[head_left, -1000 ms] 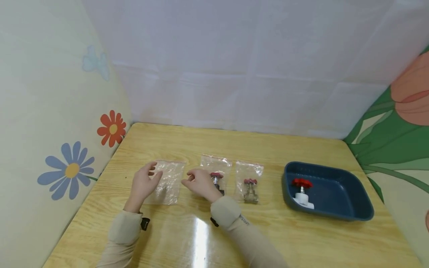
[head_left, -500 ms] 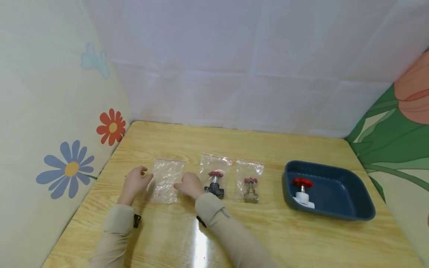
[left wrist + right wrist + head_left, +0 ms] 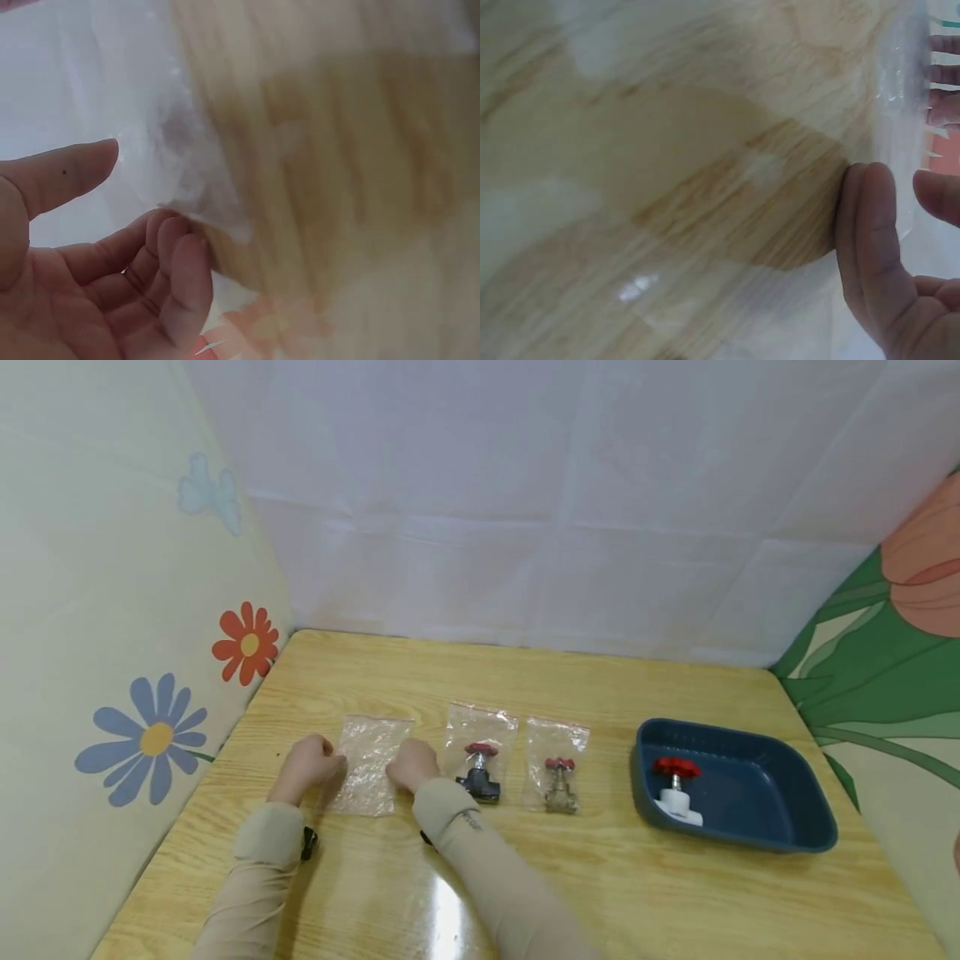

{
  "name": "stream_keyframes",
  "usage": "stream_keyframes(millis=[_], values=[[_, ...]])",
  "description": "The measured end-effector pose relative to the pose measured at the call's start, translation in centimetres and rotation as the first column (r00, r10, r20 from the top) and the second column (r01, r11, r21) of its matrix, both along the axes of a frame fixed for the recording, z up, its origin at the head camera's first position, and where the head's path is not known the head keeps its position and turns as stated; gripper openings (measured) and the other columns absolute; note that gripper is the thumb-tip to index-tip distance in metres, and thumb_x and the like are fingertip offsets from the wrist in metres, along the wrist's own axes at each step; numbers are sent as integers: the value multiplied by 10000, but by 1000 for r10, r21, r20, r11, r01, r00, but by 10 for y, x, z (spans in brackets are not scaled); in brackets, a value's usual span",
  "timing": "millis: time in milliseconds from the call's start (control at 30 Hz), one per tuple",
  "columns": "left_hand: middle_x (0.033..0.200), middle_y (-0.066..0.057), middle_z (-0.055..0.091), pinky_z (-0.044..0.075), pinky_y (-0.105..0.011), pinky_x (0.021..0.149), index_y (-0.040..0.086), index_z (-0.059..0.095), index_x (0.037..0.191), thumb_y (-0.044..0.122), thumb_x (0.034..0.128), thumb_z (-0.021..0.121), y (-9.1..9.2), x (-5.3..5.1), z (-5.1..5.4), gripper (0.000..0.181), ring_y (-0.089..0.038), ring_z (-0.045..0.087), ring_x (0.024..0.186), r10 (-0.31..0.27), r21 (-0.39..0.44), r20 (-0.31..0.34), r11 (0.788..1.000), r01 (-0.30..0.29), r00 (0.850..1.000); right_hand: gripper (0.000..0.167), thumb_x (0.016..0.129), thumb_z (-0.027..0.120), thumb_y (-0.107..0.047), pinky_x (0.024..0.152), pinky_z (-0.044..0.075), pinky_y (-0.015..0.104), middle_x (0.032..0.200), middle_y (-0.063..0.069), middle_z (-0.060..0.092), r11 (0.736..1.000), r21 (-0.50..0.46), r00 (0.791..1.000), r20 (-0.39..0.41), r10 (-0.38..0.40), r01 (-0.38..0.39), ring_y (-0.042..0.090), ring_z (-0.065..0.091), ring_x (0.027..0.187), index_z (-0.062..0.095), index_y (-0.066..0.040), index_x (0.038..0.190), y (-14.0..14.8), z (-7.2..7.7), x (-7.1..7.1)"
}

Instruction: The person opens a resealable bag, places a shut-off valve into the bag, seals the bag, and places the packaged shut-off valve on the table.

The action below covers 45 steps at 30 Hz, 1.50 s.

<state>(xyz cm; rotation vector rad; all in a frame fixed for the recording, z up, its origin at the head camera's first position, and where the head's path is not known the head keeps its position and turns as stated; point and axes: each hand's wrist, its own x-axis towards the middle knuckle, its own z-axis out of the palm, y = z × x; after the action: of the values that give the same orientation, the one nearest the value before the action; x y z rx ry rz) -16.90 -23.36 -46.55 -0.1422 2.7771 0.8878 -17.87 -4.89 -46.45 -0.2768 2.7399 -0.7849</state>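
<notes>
A clear plastic zip bag [image 3: 367, 768] lies flat on the wooden table, between both hands. At its left edge is my left hand [image 3: 303, 768]; in the left wrist view its fingers [image 3: 187, 292] bend by the bag's edge, with the thumb apart from them. My right hand [image 3: 414, 766] is at the bag's right edge. Its fingers [image 3: 877, 232] reach down beside the plastic in the right wrist view, also with a gap to the thumb. Whether either hand touches the bag is hard to tell.
Right of the hands lie two more zip bags, one with a black valve [image 3: 478, 781] and one with a brass valve [image 3: 560, 793], both red-handled. A dark blue tub [image 3: 813, 827] at the right holds a white valve [image 3: 677, 802] with a red handwheel.
My right hand has moved left, off the bagged black valve, to the flat bag's right edge. The left hand has shifted left and down to the bag's left edge.
</notes>
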Motion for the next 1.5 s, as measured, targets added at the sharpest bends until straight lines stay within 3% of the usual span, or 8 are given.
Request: stream_keyframes(millis=[233,433,600,867,1000,1300,1400,1500], values=[[625,-70,463,378,-276,482,-41,518,716,62,757,543,-2,-3,-4,114,-181,428,557,6,-28,9,1000,-5,1000,52,741,628,-60,701,487,279,773,86,613,997,79,998,-61,24,-19,221,589,768,617,-9,745,-7,-1,-2],[776,-162,568,441,-317,531,-78,574,840,-9,736,489,-2,-4,-4,150,-250,520,662,9,-44,26,999,-8,1000,39,734,623,-38,707,493,291,787,103,616,997,79,995,-101,6,2,234,591,785,620,-2,748,-6,-6,-2],[739,-137,558,428,-312,524,-57,585,798,-15,722,497,-1,-4,-6,124,-236,507,643,0,-39,12,999,0,1000,57,717,637,-37,713,494,298,780,110,617,998,66,993,-116,-14,22,245,594,782,627,6,754,-4,-8,-2],[696,-110,550,399,-284,497,-32,585,746,-10,730,507,-1,2,-9,82,-213,484,607,36,16,-51,999,-36,998,50,697,629,-26,714,487,310,765,117,598,1000,29,996,-93,4,-1,260,581,768,598,9,715,-1,-6,0],[750,-140,573,432,-309,534,-50,595,799,12,754,527,-2,7,-7,102,-236,511,657,66,47,-79,997,-63,995,55,677,624,-24,658,486,318,708,106,580,1000,8,991,-132,18,-17,264,574,714,574,-6,664,2,-5,2],[770,-172,568,489,-298,489,-80,559,876,3,808,486,0,18,1,130,-180,543,554,130,199,-128,975,-103,983,393,666,609,8,422,298,232,431,-46,290,995,-68,980,-191,60,-74,141,361,457,312,-136,454,8,3,6],[790,-168,570,505,-293,490,-77,550,904,15,828,471,2,21,3,143,-169,553,563,138,239,-131,966,-103,982,365,643,589,17,405,239,218,425,-58,252,991,-97,975,-210,71,-93,123,304,444,320,-134,449,13,7,8],[814,-169,571,521,-300,508,-77,531,932,24,855,471,4,25,5,141,-190,574,618,141,294,-123,951,-100,982,254,632,579,14,431,267,200,472,-64,329,988,-117,971,-227,76,-105,110,338,479,415,-121,494,18,11,10]])
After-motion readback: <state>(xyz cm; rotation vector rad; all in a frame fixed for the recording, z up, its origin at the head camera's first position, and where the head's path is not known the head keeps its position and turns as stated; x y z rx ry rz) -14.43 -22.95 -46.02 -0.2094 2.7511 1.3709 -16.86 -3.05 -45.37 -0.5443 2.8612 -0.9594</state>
